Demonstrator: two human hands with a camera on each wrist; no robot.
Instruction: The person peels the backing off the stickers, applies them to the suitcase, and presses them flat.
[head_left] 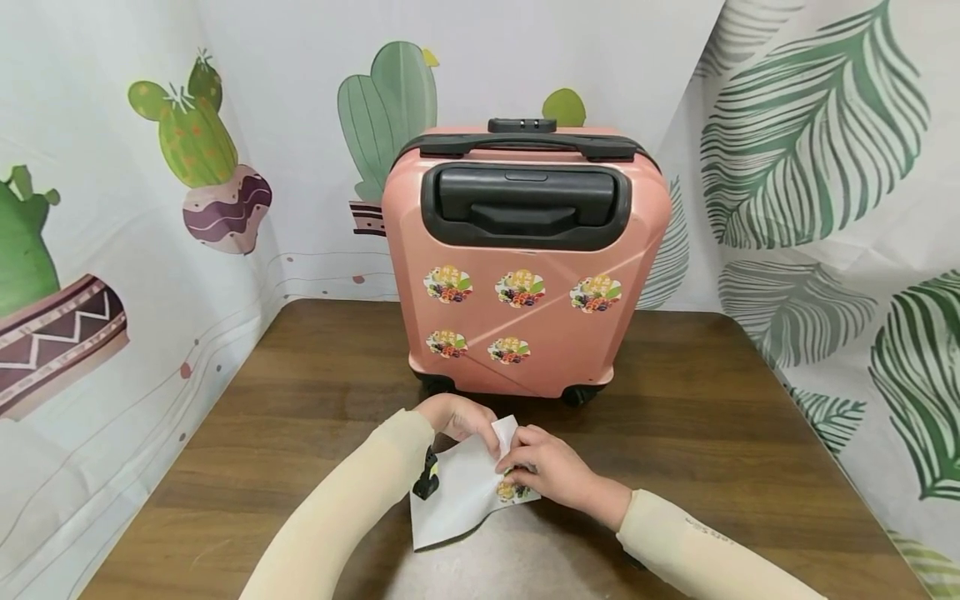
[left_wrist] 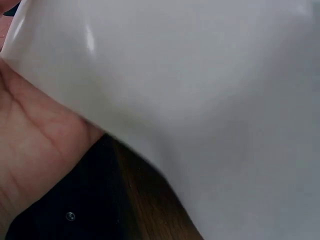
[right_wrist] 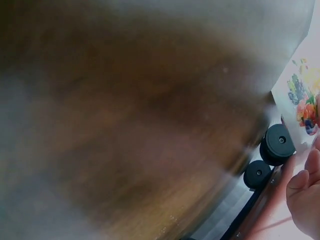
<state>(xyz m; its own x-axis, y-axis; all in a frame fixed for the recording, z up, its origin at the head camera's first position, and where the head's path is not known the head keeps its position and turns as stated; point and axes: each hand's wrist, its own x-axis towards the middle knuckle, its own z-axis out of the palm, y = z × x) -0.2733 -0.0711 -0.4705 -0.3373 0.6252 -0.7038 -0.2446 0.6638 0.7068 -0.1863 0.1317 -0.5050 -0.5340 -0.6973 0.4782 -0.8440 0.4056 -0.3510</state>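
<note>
A white glossy sticker sheet [head_left: 453,500] is held up over the table, bent, with a colourful fruit sticker [head_left: 510,492] near its right corner. My left hand [head_left: 461,419] grips its upper edge; the left wrist view shows the palm [left_wrist: 40,145] behind the sheet. At the right, my right hand [head_left: 553,468] pinches the sheet beside the sticker, its fingertips close to the left ones. Whether the sticker is lifting cannot be seen. Behind both hands stands a pink suitcase [head_left: 558,350] with several round fruit stickers [head_left: 520,288] in two rows on its face.
The suitcase stands upright on its black wheels [head_left: 579,395] on a brown wooden table [head_left: 300,375]. A cloth with printed cacti [head_left: 198,142] hangs behind, and a leaf-patterned cloth [head_left: 817,142] hangs at the right. A pale glare lies on the table's near part.
</note>
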